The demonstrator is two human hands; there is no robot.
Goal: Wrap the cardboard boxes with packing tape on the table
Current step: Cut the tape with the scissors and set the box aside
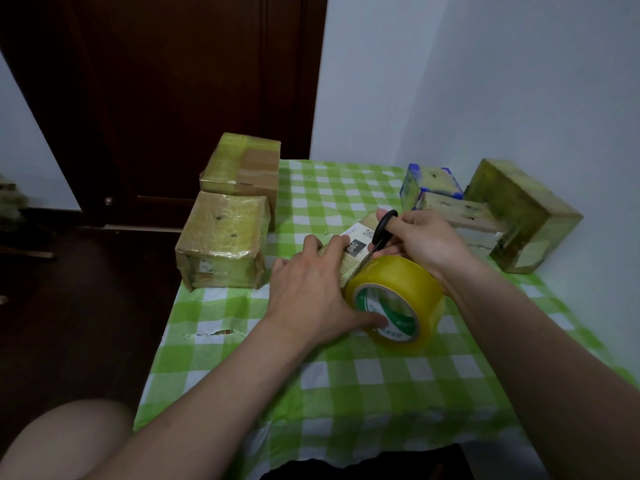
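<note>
Dark wooden door [173, 81] and pale wall [485, 81] behind a table [346, 382] covered with a green-and-white checked cloth.

Five finished parcels stand on the table, all glossed in yellowish tape. Largest is a box tilted on edge [519, 216] at the far right, against the wall. Two stacked-looking boxes occupy the left edge: a rear box [242, 164] and a front box [223, 240], touching or nearly so. Near the right parcel lie a flat box [457, 216] and, just behind it, a blue-edged box [431, 183].

At centre lies the box in work [358, 244], bearing a white printed label, mostly covered by both hands. The tape roll [401, 278] stands on edge just in front of this box, touching it, with its green-printed core facing the camera.

Left hand [311, 296]: palm down, fingers laid straight over the box top and pressing it, thumb resting against the roll's core face.

Right hand [422, 240]: curled round the black-handled scissors [375, 242], one digit through the upper loop. The blades slant down and leftward to the junction of box and roll. Whether the blades are parted cannot be told.
</note>
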